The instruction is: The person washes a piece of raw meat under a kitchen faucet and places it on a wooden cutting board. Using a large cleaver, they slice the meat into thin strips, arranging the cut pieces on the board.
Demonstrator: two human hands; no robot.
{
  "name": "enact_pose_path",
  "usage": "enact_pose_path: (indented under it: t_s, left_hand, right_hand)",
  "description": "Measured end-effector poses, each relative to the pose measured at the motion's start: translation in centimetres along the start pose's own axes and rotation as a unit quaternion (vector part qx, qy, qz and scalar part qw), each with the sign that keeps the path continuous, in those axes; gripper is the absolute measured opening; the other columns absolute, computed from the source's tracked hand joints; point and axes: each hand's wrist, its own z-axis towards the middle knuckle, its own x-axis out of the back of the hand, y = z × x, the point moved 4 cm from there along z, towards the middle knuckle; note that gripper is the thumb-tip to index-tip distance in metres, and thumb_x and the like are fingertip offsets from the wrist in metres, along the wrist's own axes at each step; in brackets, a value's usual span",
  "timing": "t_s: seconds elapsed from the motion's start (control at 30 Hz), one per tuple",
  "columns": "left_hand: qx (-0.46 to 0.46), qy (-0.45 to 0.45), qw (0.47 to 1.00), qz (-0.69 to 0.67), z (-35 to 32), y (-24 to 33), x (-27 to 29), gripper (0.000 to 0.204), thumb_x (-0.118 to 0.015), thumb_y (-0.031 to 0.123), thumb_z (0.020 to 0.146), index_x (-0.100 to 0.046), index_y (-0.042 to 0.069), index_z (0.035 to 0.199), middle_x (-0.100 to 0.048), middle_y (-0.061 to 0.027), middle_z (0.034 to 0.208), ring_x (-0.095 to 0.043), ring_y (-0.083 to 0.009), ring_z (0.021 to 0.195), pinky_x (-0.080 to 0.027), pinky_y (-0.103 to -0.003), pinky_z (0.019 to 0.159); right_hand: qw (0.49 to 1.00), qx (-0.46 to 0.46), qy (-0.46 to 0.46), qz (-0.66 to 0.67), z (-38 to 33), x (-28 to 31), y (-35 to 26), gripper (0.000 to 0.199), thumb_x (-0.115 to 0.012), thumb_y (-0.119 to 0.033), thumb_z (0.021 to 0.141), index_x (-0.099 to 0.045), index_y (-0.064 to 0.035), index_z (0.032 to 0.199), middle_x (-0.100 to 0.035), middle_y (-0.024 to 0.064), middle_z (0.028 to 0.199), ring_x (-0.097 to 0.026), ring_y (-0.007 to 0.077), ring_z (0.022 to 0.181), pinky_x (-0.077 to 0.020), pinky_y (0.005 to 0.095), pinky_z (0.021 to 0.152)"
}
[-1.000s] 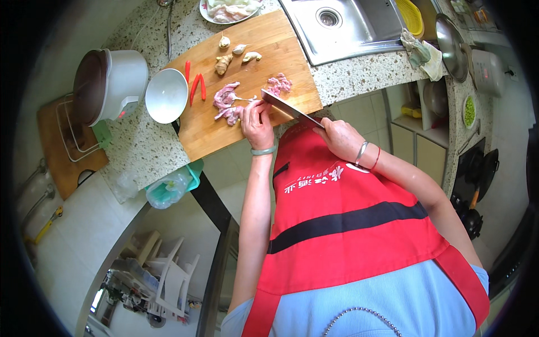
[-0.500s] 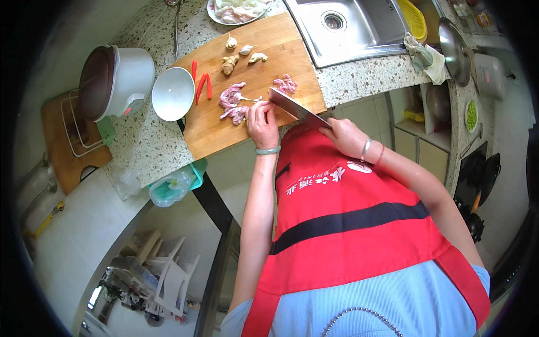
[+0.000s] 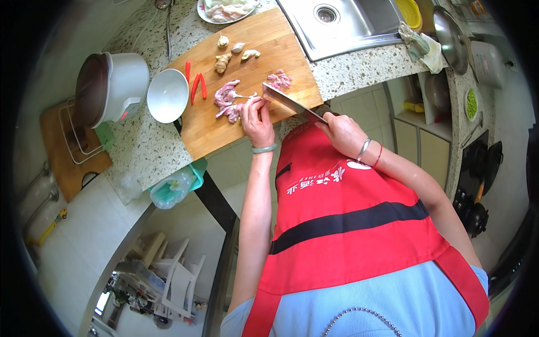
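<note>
Compared with a second ago, the left hand has shifted along the raw meat strips on the wooden cutting board, its fingers now curled and pressing the meat down, while the right hand stays wrapped around the cleaver handle with the blade set just beside those fingers; slicing appears to be progressing through the strip. A cut pile, red chillies, ginger, garlic, a white bowl and rice cooker crowd the counter.

Meat lies on the cutting board, bowl left, sink right.
</note>
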Motion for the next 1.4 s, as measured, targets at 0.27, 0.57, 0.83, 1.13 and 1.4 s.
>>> enact_pose_path:
  t_s: [0.27,0.57,0.83,1.13,1.4]
  left_hand:
    - [-0.042,-0.014,0.997,0.057,0.0,0.1,-0.4,0.007,-0.067,0.002,0.081,-0.064,0.006,0.086,-0.066,-0.0084,0.096,-0.060,-0.0294,0.089,-0.046,-0.039,0.082]
    - [-0.027,-0.030,0.996,0.079,0.2,0.4,-0.7,0.010,-0.069,0.005,0.080,-0.062,0.006,0.086,-0.062,-0.0082,0.089,-0.058,-0.0283,0.086,-0.046,-0.039,0.078]
    - [0.005,0.022,0.997,0.070,-0.3,0.6,-0.6,0.017,-0.073,0.004,0.081,-0.063,0.005,0.095,-0.063,-0.0070,0.094,-0.059,-0.0214,0.088,-0.050,-0.033,0.076]
    - [0.020,0.032,0.999,0.035,-0.6,0.2,0.1,0.008,-0.073,0.003,0.080,-0.065,0.004,0.085,-0.065,-0.0062,0.089,-0.061,-0.0251,0.086,-0.047,-0.036,0.084]
    - [-0.026,0.016,0.997,0.077,-0.2,0.2,-0.2,0.008,-0.071,0.004,0.079,-0.064,0.006,0.083,-0.066,-0.0071,0.090,-0.060,-0.0286,0.086,-0.047,-0.039,0.082]
  right_hand:
    - [0.999,-0.019,-0.041,-0.030,0.9,-0.4,0.0,0.033,-0.052,-0.027,0.097,-0.053,0.0032,0.084,-0.061,0.0257,0.069,-0.061,0.0461,0.068,-0.0492,0.0535,0.062]
    - [0.993,-0.045,-0.102,0.025,3.7,0.4,0.7,0.037,-0.054,-0.031,0.095,-0.062,0.0041,0.087,-0.064,0.0286,0.082,-0.063,0.0457,0.080,-0.0511,0.0511,0.072]
    - [0.997,-0.030,-0.063,0.024,2.4,2.2,2.5,0.032,-0.052,-0.028,0.097,-0.057,0.0021,0.087,-0.064,0.0267,0.076,-0.062,0.0463,0.073,-0.0494,0.0535,0.067]
    - [0.997,0.049,-0.066,-0.010,1.5,1.2,1.2,0.030,-0.052,-0.026,0.097,-0.051,0.0008,0.085,-0.061,0.0248,0.068,-0.061,0.0449,0.066,-0.0489,0.0531,0.062]
    - [0.996,-0.017,-0.090,-0.017,0.9,0.3,0.4,0.032,-0.053,-0.026,0.097,-0.051,0.0022,0.083,-0.062,0.0261,0.071,-0.061,0.0462,0.068,-0.0487,0.0531,0.063]
